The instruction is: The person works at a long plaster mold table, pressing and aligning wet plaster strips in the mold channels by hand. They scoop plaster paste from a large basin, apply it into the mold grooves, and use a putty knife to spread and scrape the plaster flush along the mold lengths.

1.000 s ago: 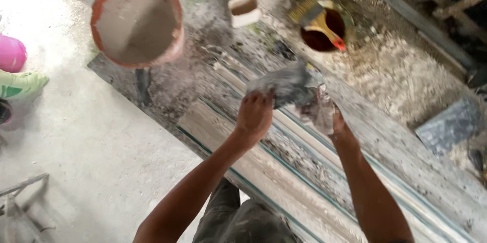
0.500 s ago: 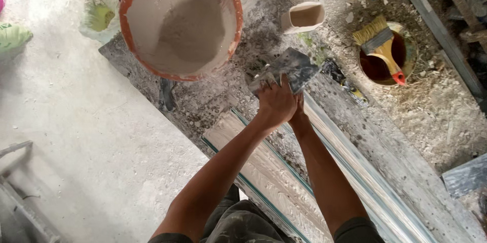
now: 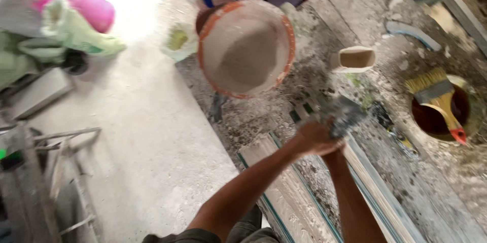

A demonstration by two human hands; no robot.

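My left hand (image 3: 313, 138) and my right hand (image 3: 335, 155) are pressed together over a crumpled grey cloth (image 3: 346, 116) on the dusty workbench (image 3: 406, 172). The left hand covers most of the right, and both are blurred by motion. Just beyond them stands an orange-rimmed bucket (image 3: 246, 45) holding pale powder. A long pale moulding strip (image 3: 289, 192) with green edges lies under my forearms.
A small white cup (image 3: 354, 59) sits right of the bucket. A yellow-bristled brush (image 3: 437, 96) rests across a tin of dark red liquid (image 3: 441, 116). Pink and green bags (image 3: 76, 20) and a metal frame (image 3: 56, 172) stand on the concrete floor at left.
My hands stay clamped on the cloth while the view swings left. The bucket, cup and brush tin have shifted in the picture and the floor clutter has come into sight.
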